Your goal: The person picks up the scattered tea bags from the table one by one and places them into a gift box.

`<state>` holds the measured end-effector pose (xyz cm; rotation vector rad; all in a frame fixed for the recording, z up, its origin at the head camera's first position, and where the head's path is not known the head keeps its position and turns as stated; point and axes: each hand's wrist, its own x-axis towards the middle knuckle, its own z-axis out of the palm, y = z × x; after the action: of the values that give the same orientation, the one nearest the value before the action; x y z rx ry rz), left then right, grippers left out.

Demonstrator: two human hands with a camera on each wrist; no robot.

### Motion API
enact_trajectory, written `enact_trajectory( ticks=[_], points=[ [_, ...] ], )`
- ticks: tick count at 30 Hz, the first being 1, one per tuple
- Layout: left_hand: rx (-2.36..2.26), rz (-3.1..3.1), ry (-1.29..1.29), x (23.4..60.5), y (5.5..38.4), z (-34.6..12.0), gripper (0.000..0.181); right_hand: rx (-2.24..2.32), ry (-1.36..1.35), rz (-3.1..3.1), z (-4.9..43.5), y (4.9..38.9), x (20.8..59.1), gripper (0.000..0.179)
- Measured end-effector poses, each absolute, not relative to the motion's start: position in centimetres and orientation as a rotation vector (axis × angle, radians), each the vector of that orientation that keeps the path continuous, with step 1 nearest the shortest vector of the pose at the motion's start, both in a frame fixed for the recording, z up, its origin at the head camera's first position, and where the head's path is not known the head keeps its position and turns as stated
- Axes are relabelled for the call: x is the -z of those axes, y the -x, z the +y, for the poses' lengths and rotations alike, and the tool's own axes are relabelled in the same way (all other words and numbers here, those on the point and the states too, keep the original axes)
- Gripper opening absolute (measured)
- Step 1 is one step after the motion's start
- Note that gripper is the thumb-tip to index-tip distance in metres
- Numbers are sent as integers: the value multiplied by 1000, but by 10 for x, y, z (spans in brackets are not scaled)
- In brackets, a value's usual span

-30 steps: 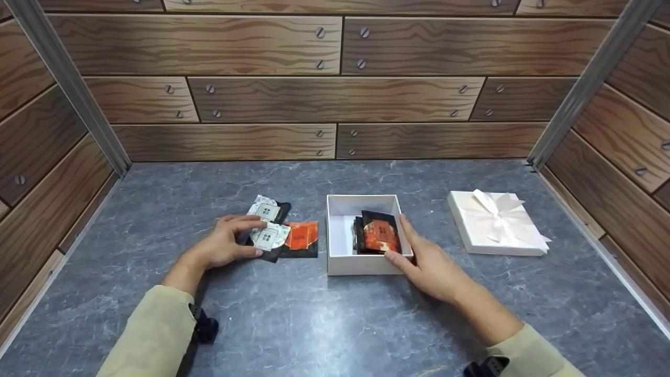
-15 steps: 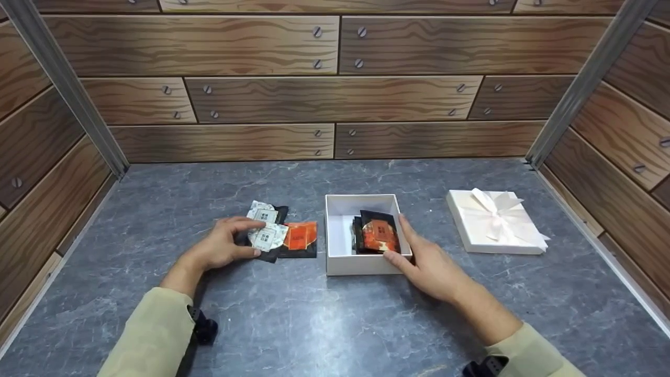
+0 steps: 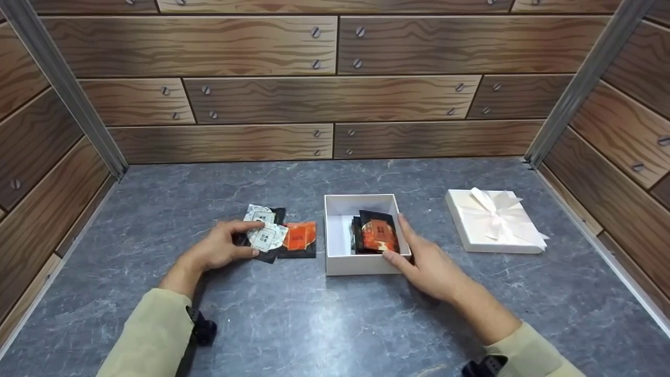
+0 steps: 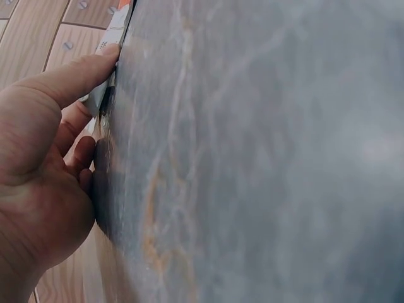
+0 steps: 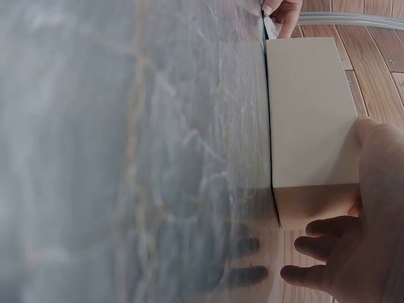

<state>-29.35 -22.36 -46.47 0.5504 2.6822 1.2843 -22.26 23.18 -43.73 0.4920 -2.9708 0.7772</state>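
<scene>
Two white-and-black sachets lie overlapped on the table, the near one (image 3: 268,241) partly over the rear one (image 3: 254,212). My left hand (image 3: 222,245) pinches at their left side, thumb on the near edge and forefinger reaching over the top. An orange-and-black sachet (image 3: 301,235) lies beside them, partly covered. In the left wrist view, a pale sachet (image 4: 113,31) sits between thumb and finger. My right hand (image 3: 437,267) grips the right front corner of an open white box (image 3: 356,266), thumb over the rim and fingers along its side. Several black sachets, one orange-faced (image 3: 379,235) on top, stand inside.
A white lid (image 3: 466,225) with a ribbon bow (image 3: 494,212) lies right of the box. The grey marbled table (image 3: 272,324) is enclosed by wood-patterned walls (image 3: 251,99) with metal corner posts.
The rear white-and-black sachet has slid a little nearer, further under the left forefinger and closer to the front one. The right hand and the box have stayed in place.
</scene>
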Motion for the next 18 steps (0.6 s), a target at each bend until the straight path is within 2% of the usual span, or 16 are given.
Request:
enact_trajectory(
  ticks=[10, 18],
  points=[
    [-1443, 2615, -383, 459, 291, -226, 57, -797, -476, -2997, 231, 221, 438, 98],
    [-1562, 2670, -365, 438, 289, -219, 56, -803, -475, -2985, 231, 220, 436, 95]
  ],
)
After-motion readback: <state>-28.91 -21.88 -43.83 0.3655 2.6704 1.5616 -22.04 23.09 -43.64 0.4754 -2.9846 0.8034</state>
